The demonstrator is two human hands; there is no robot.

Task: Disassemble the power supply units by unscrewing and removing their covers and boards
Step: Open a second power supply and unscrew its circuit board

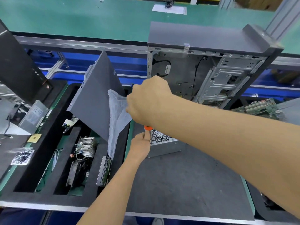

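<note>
A silver power supply unit [164,146] with a honeycomb grille lies on the dark mat [186,184] in front of me. My right hand [149,101] grips an orange-handled screwdriver [148,129] held upright, its tip on the unit's near top corner. My left hand [140,144] holds the unit's left side, a finger beside the screwdriver shaft. Most of the screwdriver handle is hidden inside my right fist.
An open grey computer case [211,70] stands behind the unit. A motherboard [259,109] lies at the right. A black foam tray [48,159] at the left holds a heatsink, a fan, a drive and a leaning grey side panel [95,98] with a plastic bag [116,114].
</note>
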